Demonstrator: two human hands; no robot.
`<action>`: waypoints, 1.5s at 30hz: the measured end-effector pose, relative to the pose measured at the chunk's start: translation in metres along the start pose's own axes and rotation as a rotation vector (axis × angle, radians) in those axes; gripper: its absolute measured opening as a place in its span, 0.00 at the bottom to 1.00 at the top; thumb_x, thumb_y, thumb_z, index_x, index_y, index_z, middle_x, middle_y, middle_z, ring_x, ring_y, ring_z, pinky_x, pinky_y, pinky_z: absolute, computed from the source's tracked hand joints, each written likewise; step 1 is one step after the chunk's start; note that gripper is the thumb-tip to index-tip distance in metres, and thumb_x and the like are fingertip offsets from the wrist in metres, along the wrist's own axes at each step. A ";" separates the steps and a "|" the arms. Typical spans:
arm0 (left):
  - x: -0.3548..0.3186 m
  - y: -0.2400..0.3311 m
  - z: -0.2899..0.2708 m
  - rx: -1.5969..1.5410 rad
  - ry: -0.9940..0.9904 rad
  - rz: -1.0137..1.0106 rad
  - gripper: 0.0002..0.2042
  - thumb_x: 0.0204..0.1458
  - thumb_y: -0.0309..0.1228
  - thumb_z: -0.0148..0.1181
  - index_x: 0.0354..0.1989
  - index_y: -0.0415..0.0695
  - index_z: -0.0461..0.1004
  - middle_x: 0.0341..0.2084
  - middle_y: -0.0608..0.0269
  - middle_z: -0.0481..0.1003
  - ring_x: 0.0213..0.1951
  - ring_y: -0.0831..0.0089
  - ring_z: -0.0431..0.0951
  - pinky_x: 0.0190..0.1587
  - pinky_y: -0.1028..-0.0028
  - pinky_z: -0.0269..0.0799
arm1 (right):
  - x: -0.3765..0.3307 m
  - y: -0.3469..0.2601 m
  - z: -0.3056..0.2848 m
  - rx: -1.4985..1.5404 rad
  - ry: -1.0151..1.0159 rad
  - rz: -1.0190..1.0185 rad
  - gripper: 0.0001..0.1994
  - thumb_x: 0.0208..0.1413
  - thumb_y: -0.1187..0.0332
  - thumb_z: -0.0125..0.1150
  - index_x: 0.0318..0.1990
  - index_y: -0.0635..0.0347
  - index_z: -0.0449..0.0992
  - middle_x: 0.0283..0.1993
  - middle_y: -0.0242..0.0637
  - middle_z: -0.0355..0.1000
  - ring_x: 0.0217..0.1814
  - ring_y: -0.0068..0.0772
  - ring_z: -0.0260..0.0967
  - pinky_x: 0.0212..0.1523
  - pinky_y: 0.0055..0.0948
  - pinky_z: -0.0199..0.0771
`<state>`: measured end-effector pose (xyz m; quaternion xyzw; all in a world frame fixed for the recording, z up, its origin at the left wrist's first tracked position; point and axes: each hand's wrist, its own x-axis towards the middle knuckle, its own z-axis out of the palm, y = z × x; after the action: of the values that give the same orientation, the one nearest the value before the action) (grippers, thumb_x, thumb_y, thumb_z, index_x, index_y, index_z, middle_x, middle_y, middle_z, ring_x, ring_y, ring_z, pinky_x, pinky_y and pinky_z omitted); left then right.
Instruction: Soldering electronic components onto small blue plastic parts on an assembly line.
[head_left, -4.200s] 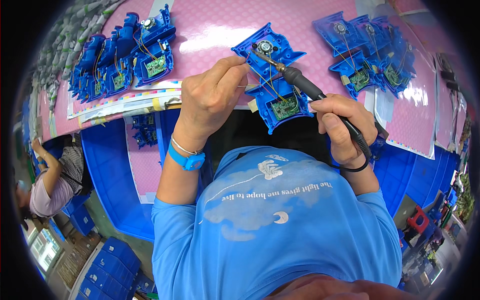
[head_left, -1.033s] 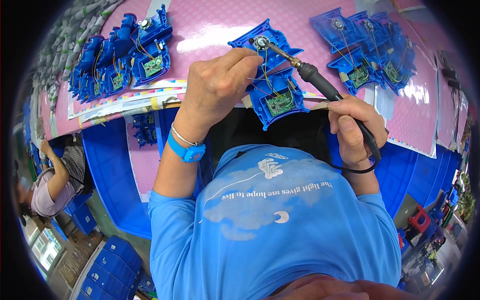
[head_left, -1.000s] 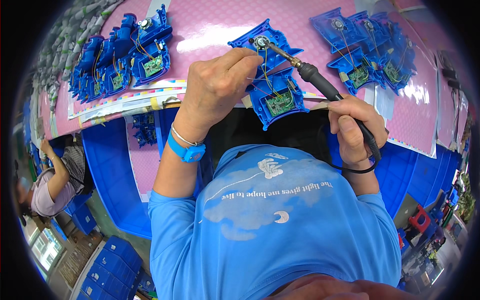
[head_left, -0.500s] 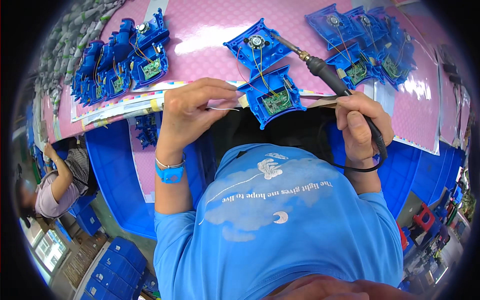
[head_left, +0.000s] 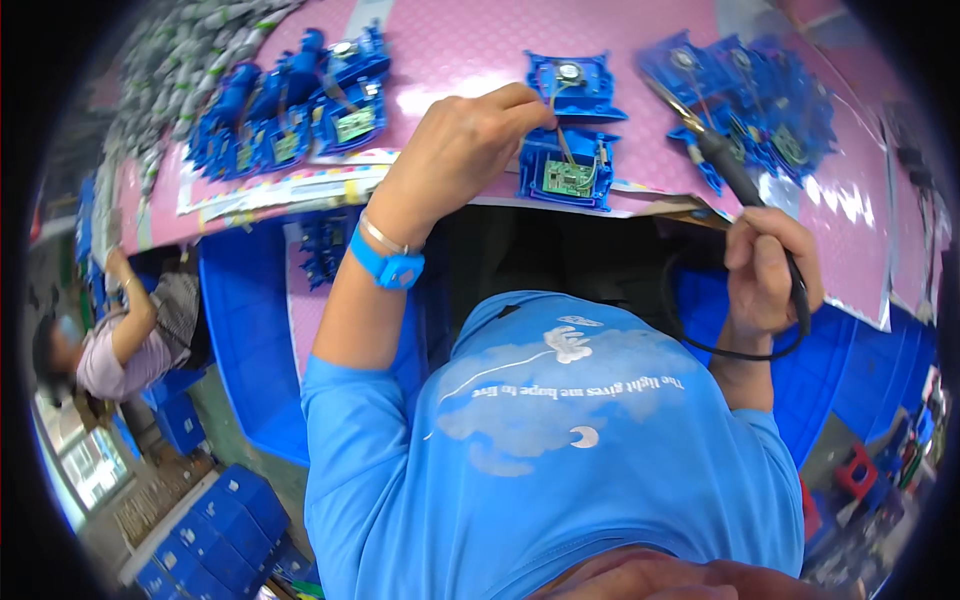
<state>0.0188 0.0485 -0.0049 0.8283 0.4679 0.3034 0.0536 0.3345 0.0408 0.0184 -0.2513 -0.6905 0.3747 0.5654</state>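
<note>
My right hand (head_left: 772, 268) is wrapped round the black handle of a soldering iron (head_left: 735, 172), whose metal tip points up and left, away from the middle housing. A blue plastic housing lies in two halves at the table's edge. Its far half (head_left: 590, 95) carries a round speaker (head_left: 570, 73); its near half (head_left: 607, 180) holds a green circuit board (head_left: 568, 179), with thin wires running between them. My left hand (head_left: 465, 145) reaches to the left side of these halves, thumb and fingers pinched together by the wires. What lies in that pinch is too small to make out.
Several similar blue housings (head_left: 290, 100) stand at the left, and more (head_left: 760, 110) at the right, near the iron's tip. Grey parts (head_left: 200, 70) are heaped far left. Blue bins (head_left: 250, 350) sit below the pink tabletop (head_left: 460, 50). Another person (head_left: 130, 330) is at the left.
My left hand has moved up and right to the housing's wires; the thin pale wire it held no longer shows. The soldering iron's tip has moved right, away from the speaker half.
</note>
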 end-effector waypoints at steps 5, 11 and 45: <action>0.000 -0.047 -0.049 0.237 -0.141 0.115 0.13 0.47 0.17 0.59 0.42 0.42 0.79 0.38 0.55 0.80 0.37 0.51 0.82 0.37 0.60 0.78 | -0.010 0.003 -0.014 0.053 0.014 -0.018 0.13 0.64 0.75 0.51 0.48 0.79 0.76 0.27 0.43 0.70 0.26 0.27 0.65 0.27 0.25 0.64; -0.017 -0.092 -0.102 0.392 -0.210 0.035 0.13 0.47 0.16 0.56 0.40 0.43 0.80 0.36 0.54 0.80 0.37 0.48 0.81 0.38 0.56 0.77 | -0.011 0.002 -0.013 0.073 0.009 -0.001 0.14 0.64 0.74 0.52 0.48 0.79 0.76 0.29 0.43 0.71 0.27 0.26 0.65 0.28 0.24 0.63; -0.002 0.081 0.034 0.009 0.105 -0.188 0.23 0.46 0.14 0.64 0.53 0.38 0.74 0.43 0.49 0.76 0.28 0.54 0.80 0.29 0.60 0.78 | 0.008 0.037 0.002 -0.355 -0.197 -0.045 0.16 0.57 0.81 0.62 0.53 0.67 0.76 0.60 0.57 0.77 0.62 0.48 0.76 0.62 0.38 0.73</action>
<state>0.0965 0.0082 -0.0033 0.7640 0.5471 0.3380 0.0534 0.3275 0.0685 -0.0062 -0.2939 -0.8031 0.2570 0.4502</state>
